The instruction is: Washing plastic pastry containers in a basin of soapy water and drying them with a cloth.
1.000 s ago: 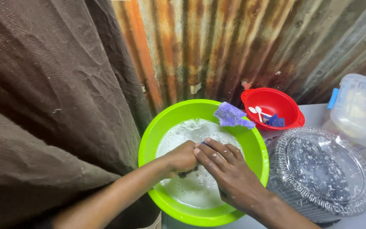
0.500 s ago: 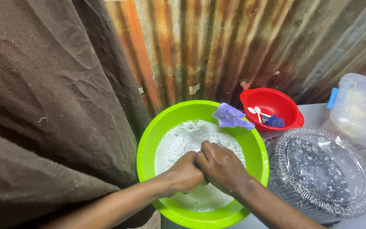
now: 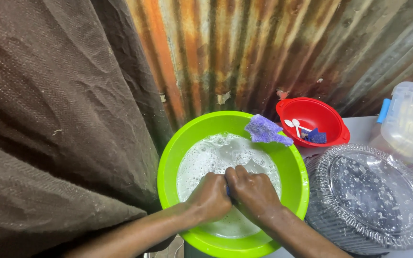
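Both hands are sunk in the one round lime-green plastic basin (image 3: 173, 157) of foamy white wash water: the left hand (image 3: 211, 197) and the right hand (image 3: 252, 191) are each clenched, knuckles pressed together over something small between them. Only a sliver of blue shows at the seam, so what the grip encloses cannot be told. To do this rubbing well, it seems best to keep the fists low in the suds, work the piece against itself with short strokes, and hold the basin steady so water stays inside the rim. A single purple sponge (image 3: 265, 131) rests on the far rim, just beside the foam. Behind it sits one red plastic bowl (image 3: 311, 110) holding two white plastic spoons (image 3: 293, 125) and a dark blue scrap (image 3: 316, 136). To the right, touching the basin's side, lies one clear ribbed plastic lid (image 3: 366, 196) beaded with drops, and one clear plastic storage box (image 3: 409, 119) stands near the edge on the pale counter (image 3: 359, 126). A brown cloth (image 3: 58, 119) hangs at left before the rusty corrugated metal wall (image 3: 264, 48).
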